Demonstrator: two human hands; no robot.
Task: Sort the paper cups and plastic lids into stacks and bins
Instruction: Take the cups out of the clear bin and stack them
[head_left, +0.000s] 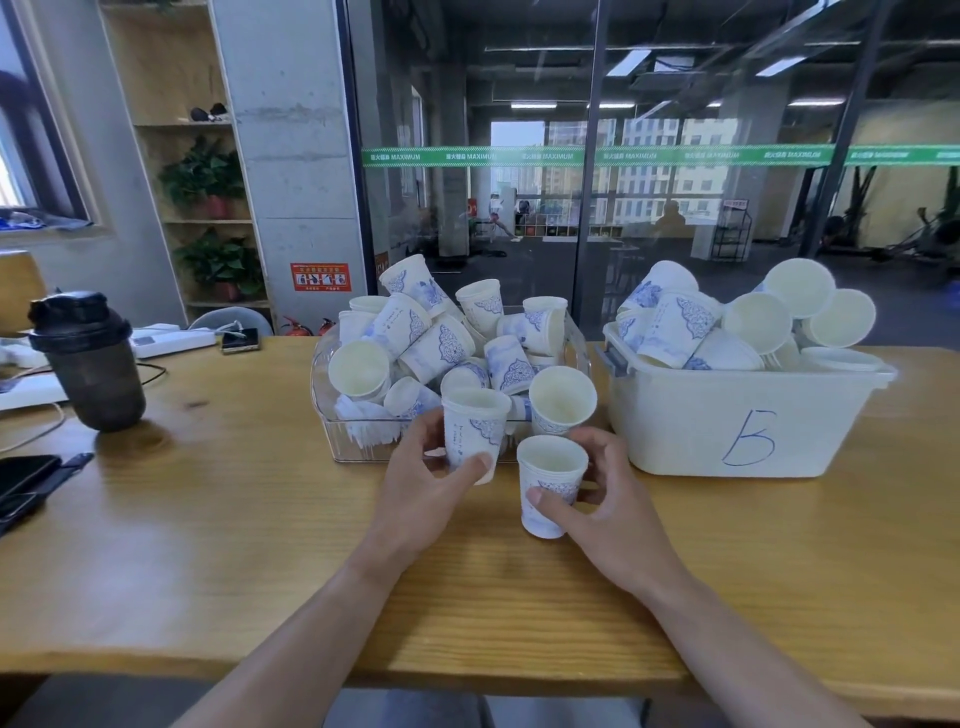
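My left hand (423, 475) grips a white paper cup with blue print (472, 428), upright, just in front of the clear bin. My right hand (597, 493) holds a short stack of nested cups (548, 478) standing on the wooden table (260, 545). The clear plastic bin (358, 447) behind my hands is heaped with several loose cups, and white plastic lids (363, 428) lie at its bottom left. A white tub marked "B" (743, 431) to the right holds several more cups and round white lids (758, 322).
A dark shaker bottle (91, 364) stands at the left of the table. Phones (26, 483) lie at the left edge, with a power strip (171, 340) and cables behind. A glass wall rises beyond the table.
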